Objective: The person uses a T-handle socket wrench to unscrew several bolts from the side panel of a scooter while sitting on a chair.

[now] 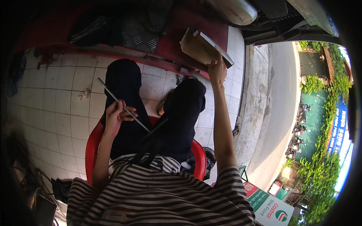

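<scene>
A long, thin metal rod slants across my left thigh, its lower end near my lap. My left hand is closed around it near its middle. Farther out to the right, my right arm is stretched toward an open, shallow cardboard box over the red platform. My right hand grips the box at its near right corner, fingers at the rim. What lies inside the box, if anything, I cannot make out.
I sit on a red plastic chair on a white tiled floor. Ahead is a red platform with a dark motorbike part above it. A street runs along the right, beside a signboard.
</scene>
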Available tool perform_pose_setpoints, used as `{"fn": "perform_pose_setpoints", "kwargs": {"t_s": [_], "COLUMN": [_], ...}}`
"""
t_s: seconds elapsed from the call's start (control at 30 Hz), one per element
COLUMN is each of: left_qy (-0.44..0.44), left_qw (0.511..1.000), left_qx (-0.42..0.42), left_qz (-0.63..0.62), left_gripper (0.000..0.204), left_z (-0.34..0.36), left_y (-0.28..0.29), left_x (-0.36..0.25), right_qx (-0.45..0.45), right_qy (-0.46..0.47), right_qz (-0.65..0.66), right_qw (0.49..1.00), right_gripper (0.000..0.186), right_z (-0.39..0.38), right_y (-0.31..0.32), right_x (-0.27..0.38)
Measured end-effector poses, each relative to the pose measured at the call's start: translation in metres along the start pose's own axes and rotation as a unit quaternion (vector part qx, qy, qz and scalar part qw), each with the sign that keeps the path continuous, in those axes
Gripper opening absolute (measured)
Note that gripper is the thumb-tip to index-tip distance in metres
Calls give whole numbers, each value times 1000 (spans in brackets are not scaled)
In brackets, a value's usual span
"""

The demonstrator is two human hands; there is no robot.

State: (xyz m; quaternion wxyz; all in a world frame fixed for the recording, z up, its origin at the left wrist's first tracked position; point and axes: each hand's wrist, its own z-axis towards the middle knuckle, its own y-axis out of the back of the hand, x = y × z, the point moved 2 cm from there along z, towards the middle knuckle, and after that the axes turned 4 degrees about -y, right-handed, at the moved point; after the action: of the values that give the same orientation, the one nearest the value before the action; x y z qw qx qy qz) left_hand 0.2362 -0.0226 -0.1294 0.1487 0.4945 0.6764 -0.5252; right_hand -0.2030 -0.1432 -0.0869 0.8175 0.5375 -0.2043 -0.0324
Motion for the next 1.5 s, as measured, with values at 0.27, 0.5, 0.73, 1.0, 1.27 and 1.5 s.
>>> {"fn": "perform_pose_setpoints", "kwargs": {"t_s": [0.27, 0.5, 0.73, 1.0, 1.27, 1.5], "left_qy": [21, 14, 12, 1, 14, 2], "left_qw": [1000, 999, 1000, 1000, 1000, 1000], "left_qx": [-5, -3, 8, 5, -1, 15], "left_qz": [17, 44, 23, 29, 22, 20], "left_gripper": [27, 26, 28, 28, 29, 28], "left_z": [3, 5, 7, 4, 4, 5], "left_y": [-8, -2, -13, -9, -8, -7], "left_x": [-3, -5, -2, -2, -3, -1], "right_qx": [105, 130, 48, 117, 120, 30], "right_qy": [-66, -71, 34, -101, -193, -68], "right_qz": [-46, -18, 132, 344, 621, 575], "right_qw": [991, 989, 989, 926, 750, 815], "right_gripper": [29, 52, 26, 24, 19, 27], "right_z": [32, 21, 8, -22, -4, 73], "right_y": [-45, -47, -57, -1, 48, 97], "right_x": [-34, -22, -57, 24, 82, 141]}}
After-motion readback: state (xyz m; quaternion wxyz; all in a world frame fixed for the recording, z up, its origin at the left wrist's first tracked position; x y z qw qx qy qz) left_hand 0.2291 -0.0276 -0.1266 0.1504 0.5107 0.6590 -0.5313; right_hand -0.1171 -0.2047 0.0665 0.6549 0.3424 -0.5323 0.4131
